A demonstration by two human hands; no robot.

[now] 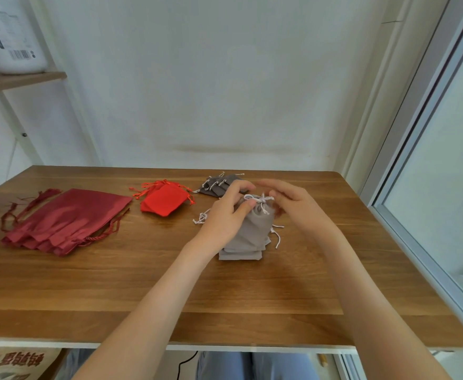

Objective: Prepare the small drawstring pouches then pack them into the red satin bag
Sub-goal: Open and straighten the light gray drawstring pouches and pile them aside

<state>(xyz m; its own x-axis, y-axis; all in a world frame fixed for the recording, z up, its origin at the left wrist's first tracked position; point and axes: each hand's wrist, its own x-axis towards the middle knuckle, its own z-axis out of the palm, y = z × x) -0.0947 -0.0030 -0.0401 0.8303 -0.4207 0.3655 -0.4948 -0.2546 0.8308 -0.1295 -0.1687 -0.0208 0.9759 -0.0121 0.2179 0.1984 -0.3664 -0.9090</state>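
Note:
A grey drawstring pouch (252, 229) stands up over a small stack of flat grey pouches (240, 255) on the table. My left hand (224, 218) pinches its gathered neck. My right hand (293, 204) is at the white cord (263, 200) on top, fingers curled around it. Further back lies a pile of darker grey pouches (216, 185). A pile of small bright red pouches (164, 200) lies to the left of them. The dark red satin bags (65, 220) lie flat at the left of the table.
The wooden table (170, 283) runs to a white wall at the back. A window frame (416, 187) borders the right side. A shelf (19, 80) with a white container hangs at the upper left. Loose white cords (201, 218) lie beside my left hand.

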